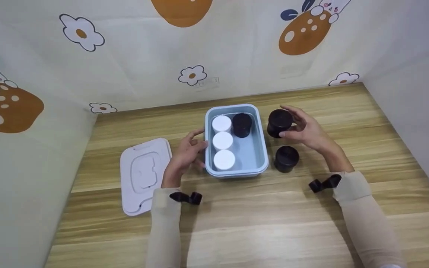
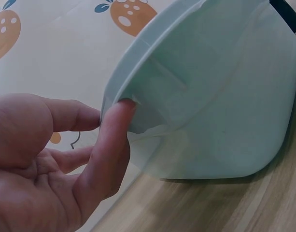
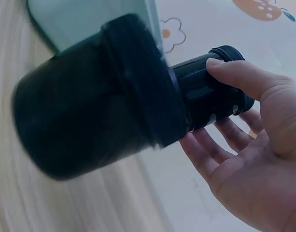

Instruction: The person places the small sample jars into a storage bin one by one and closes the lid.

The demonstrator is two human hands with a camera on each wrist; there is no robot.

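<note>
In the head view a light blue plastic box (image 1: 237,173) stands on the table with its top uncovered. Three white round-lidded jars (image 1: 223,141) line its left side, and a black jar (image 1: 242,124) is in the back right corner. My left hand (image 1: 184,156) touches the box's left rim from outside, fingers apart; the left wrist view shows fingertips against that rim (image 2: 138,60). To the right of the box, my right hand (image 1: 309,132) grips a black lidded jar (image 1: 279,120) between thumb and fingers. Another black jar (image 1: 286,158) stands nearer me, large in the right wrist view.
A pale lid (image 1: 128,178) lies flat on the wood-grain table (image 1: 244,223), left of the box and partly behind my left forearm. Patterned cloth walls (image 1: 143,74) enclose the table at the back and both sides. Black wrist-worn mounts (image 1: 326,183) jut out from my sleeves.
</note>
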